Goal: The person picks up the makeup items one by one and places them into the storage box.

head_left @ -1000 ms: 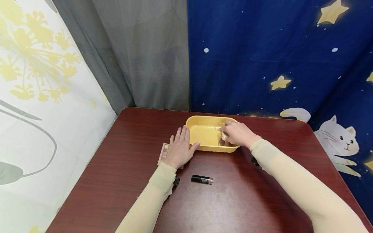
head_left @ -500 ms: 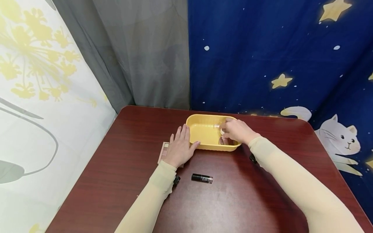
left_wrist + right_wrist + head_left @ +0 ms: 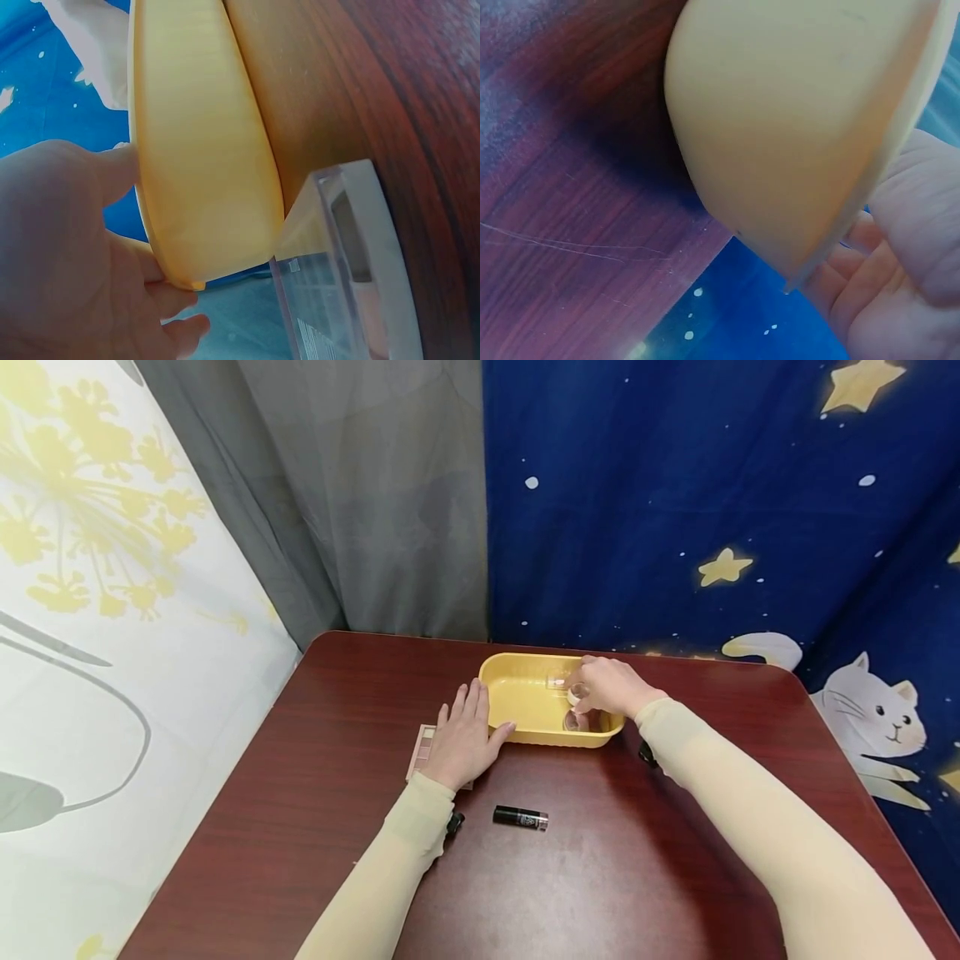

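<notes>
In the head view my left hand [image 3: 461,739] lies with straight fingers against the left end of a yellow plastic tray [image 3: 525,737]; the left wrist view shows thumb and fingers at its rim. My right hand [image 3: 611,685] reaches over the tray's right end, fingers bent down around a small white-topped container [image 3: 576,696], partly hidden by the fingers. Close by, inside the tray, are a clear rectangular piece [image 3: 557,682] and a round, clear pinkish item [image 3: 573,721]. Beneath my left hand is an eyeshadow palette [image 3: 422,750], partly covered by it.
A black lipstick-like tube [image 3: 521,817] with a clear end lies on the dark red table [image 3: 600,877], nearer me than the tray. Grey and blue curtains [image 3: 637,510] hang behind the table's far edge.
My right hand has shifted slightly left and away from me within the tray, and the clear pieces beside its fingers show more. My left hand stays at the tray's left end.
</notes>
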{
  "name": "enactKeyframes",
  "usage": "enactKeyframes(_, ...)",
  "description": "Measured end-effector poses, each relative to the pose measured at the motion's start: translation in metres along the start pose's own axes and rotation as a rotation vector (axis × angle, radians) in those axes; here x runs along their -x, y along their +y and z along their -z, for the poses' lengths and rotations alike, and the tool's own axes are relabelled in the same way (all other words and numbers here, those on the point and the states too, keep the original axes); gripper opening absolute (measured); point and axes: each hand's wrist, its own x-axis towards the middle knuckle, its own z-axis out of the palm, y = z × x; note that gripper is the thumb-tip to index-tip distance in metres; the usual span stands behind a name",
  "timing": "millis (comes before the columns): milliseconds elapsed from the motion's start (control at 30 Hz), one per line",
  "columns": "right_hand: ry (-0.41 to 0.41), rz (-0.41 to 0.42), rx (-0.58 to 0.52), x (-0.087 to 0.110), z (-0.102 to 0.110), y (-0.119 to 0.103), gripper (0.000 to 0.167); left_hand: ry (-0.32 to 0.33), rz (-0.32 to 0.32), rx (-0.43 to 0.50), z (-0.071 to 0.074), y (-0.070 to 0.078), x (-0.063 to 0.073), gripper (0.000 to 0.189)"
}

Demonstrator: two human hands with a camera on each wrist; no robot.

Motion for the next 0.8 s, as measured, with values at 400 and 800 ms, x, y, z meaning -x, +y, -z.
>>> enactKeyframes(400,0.021,0.013,-0.038,0.005,0.0,-0.002,0.024,-0.006,-0.003,-0.006,0.002,0.001,0.001,0.084)
enactKeyframes(800,0.108,0.043,-0.095,0.001,-0.011,-0.002,0.015,-0.001,-0.001,-0.019,0.001,0.001,0.0,0.083)
